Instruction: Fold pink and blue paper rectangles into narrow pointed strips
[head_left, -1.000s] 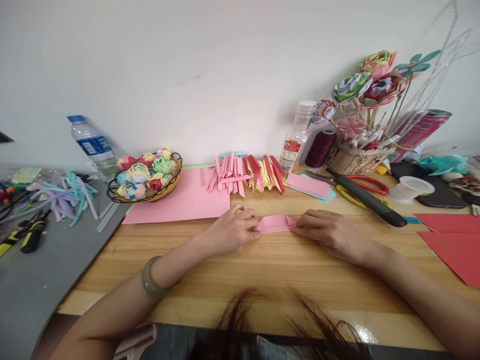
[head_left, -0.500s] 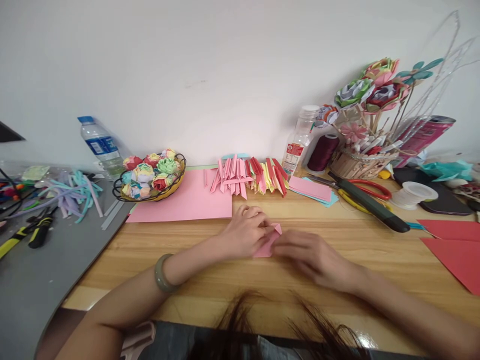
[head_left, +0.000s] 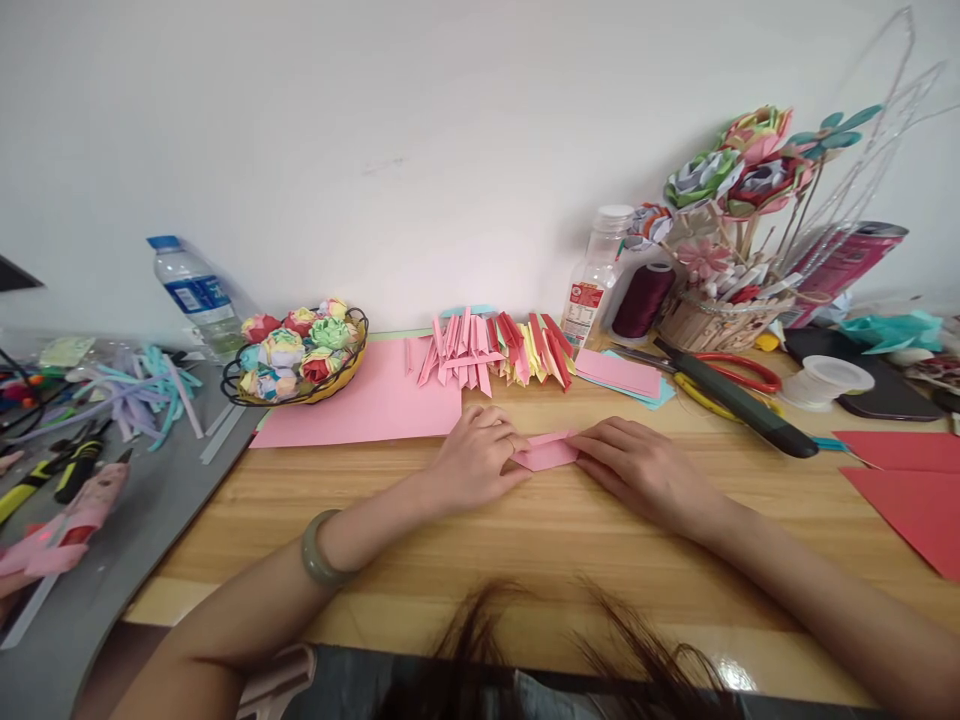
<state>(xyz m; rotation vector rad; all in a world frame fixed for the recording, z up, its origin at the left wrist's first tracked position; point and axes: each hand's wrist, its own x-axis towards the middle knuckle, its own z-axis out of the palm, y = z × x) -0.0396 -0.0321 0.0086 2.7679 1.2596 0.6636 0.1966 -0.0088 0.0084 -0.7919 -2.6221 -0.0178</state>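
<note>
A small folded piece of pink paper (head_left: 549, 454) lies at the middle of the wooden table, its long side running left to right. My left hand (head_left: 484, 455), below a green bangle (head_left: 321, 548), grips its left end between thumb and fingers. At the right end, my right hand (head_left: 630, 462) pinches the paper with its fingers together. Just beyond the hands are folded pink paper pieces (head_left: 461, 352) and red and yellow ones (head_left: 529, 348), standing in a row. A large pink sheet (head_left: 375, 420) lies to their left.
Paper flowers fill a basket (head_left: 352, 375) at the left. A glue gun (head_left: 82, 505) has a hand at its rear on the grey table. Toward the right are pink paper slips (head_left: 619, 375), a dark-handled tool (head_left: 739, 400), a thread spool (head_left: 643, 300), red sheets (head_left: 911, 510) and a clear bottle (head_left: 592, 285).
The pink paper has turned from a slant to lying lengthwise and sits slightly farther forward. My right hand has moved up onto its right end. A glue gun has come into view at left.
</note>
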